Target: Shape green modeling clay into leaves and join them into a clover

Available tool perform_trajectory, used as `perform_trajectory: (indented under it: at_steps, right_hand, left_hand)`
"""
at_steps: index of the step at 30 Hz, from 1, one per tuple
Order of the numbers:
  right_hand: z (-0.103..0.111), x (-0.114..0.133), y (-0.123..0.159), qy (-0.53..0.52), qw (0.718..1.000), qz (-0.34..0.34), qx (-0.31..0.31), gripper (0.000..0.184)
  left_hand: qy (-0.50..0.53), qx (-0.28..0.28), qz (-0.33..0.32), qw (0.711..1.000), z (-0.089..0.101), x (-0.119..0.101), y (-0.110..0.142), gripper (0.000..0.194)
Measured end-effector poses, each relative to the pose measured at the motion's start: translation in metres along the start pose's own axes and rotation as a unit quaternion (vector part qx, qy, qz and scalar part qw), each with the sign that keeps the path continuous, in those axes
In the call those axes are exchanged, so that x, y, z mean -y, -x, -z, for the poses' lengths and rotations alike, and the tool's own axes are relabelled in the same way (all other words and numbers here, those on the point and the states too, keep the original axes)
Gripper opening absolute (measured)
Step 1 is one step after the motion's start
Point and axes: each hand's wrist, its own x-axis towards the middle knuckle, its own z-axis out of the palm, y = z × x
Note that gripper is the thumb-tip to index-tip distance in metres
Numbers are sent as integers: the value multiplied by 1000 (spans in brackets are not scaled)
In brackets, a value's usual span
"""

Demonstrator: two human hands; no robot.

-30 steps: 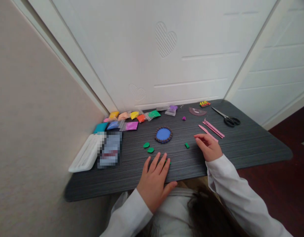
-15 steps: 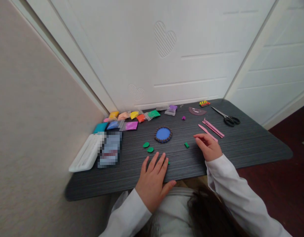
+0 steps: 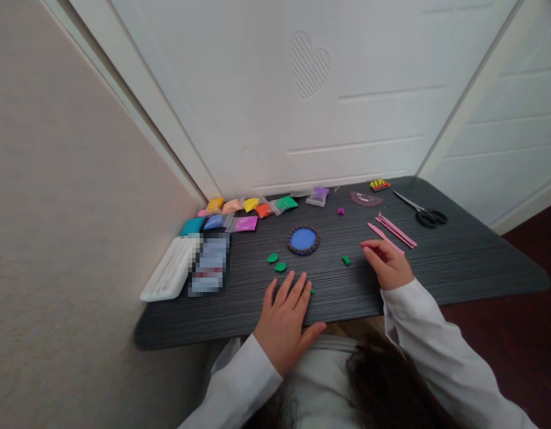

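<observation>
My left hand (image 3: 285,325) lies flat near the front edge of the dark table (image 3: 239,316), fingers spread. From under its fingers a small bit of green clay (image 3: 313,291) peeks out; the rest is covered. Two green leaf-shaped clay pieces (image 3: 276,263) lie just beyond those fingertips. My right hand (image 3: 388,263) is above the table at the right, its thumb and fingers curled together, and nothing shows between the tips. A short green clay piece (image 3: 346,260) sits to its left. Farther back is a blue clay disc (image 3: 303,239) ringed with brown clay balls.
Pink modelling tools (image 3: 395,231) and black-handled scissors (image 3: 429,217) lie at the right. A magenta clay bit (image 3: 341,211) and a transparent half-round sheet (image 3: 366,199) are at the back. Bagged coloured clay (image 3: 246,223) lines the back left, near a white tray (image 3: 170,271).
The view has turned slightly, so the whole scene sits a little farther right. Both hands and the clay pieces keep their places on the table.
</observation>
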Motion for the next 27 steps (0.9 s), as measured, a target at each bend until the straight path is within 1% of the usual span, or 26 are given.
perform_trajectory:
  at_steps: [2, 5, 7, 13, 16, 19, 24, 27]
  right_hand:
    - [0, -1, 0, 1, 1000, -1, 2, 25]
    - [1, -2, 0, 2, 1000, 3, 1, 26]
    - [0, -3, 0, 2, 1000, 4, -1, 26]
    - [0, 0, 0, -1, 1000, 6, -3, 25]
    - [0, 2, 0, 0, 1000, 8, -4, 26]
    - [0, 3, 1, 6, 1000, 13, -11, 27]
    - [0, 1, 1, 6, 1000, 15, -8, 27]
    - [1, 1, 0, 5, 1000, 12, 0, 26]
  left_hand:
    - [3, -5, 1, 1000, -1, -1, -5, 61]
    - [6, -28, -1, 1000, -4, -2, -19, 60]
    - [6, -36, -2, 999, -5, -1, -22, 60]
    - [2, -13, -9, 1000, -1, 2, -2, 59]
    - [6, -25, -9, 1000, 1, 3, -5, 45]
    - [20, -47, -1, 999, 1, 4, -18, 30]
    - [51, -64, 8, 997, 1, 8, -32, 17]
    - [67, -74, 20, 995, -1, 9, -35, 15]
